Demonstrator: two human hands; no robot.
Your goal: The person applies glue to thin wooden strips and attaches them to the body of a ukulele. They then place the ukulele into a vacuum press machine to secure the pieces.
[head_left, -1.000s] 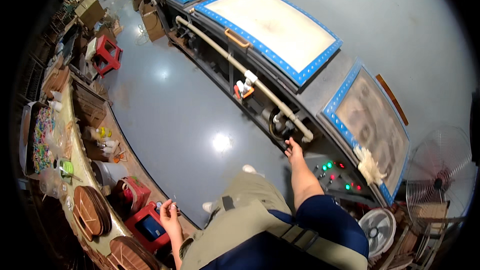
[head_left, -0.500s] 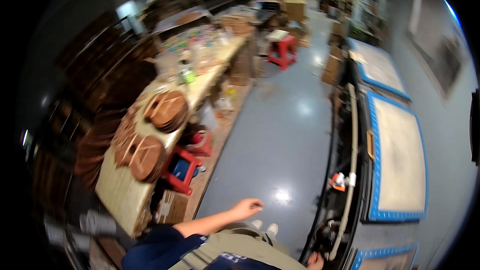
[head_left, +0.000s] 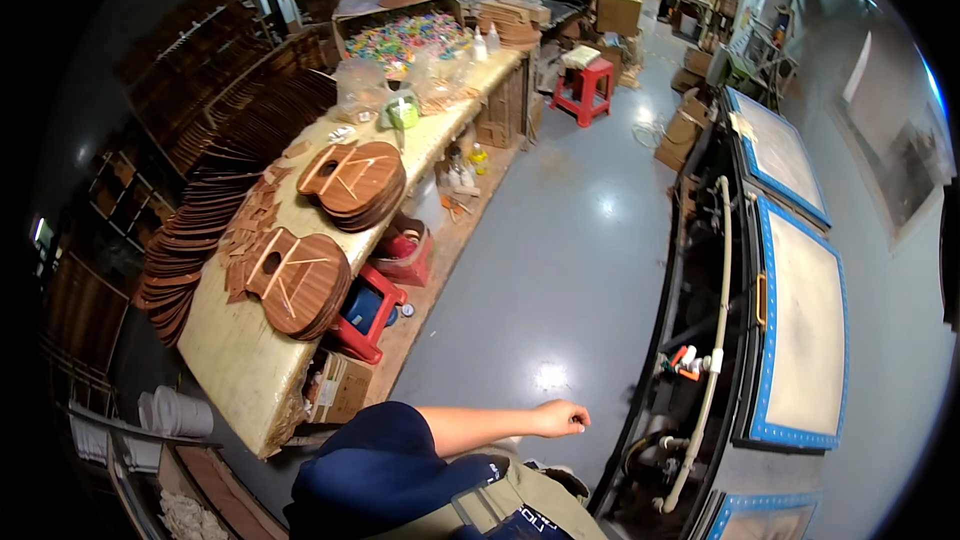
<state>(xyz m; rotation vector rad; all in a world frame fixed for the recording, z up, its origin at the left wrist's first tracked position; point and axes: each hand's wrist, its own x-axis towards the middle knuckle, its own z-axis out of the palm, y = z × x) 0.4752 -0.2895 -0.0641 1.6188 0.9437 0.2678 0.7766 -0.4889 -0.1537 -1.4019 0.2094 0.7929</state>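
Observation:
My left hand [head_left: 562,419] is held out in front of my body above the grey floor, its fingers curled closed. A small dark spot shows at the fingers; what they hold, if anything, is too small to make out. My right hand is out of view. To the left, a long pale workbench [head_left: 222,372] bears two stacks of guitar-shaped wooden plates with light braces and round soundholes: a near stack [head_left: 310,285] and a farther stack [head_left: 365,180]. Small wood offcuts [head_left: 250,225] lie beside them. My left hand touches none of these.
A red stool [head_left: 582,92] stands in the aisle ahead; another red stool [head_left: 368,318] is under the bench. Blue-edged panels [head_left: 800,320] and a pale pipe [head_left: 722,280] line the right side. A box of colourful small pieces [head_left: 455,2] sits at the bench's far end.
My left hand has swung to the right across my body, still curled. My right hand, at the lower edge before, has left the view. The view has shifted and become sharper.

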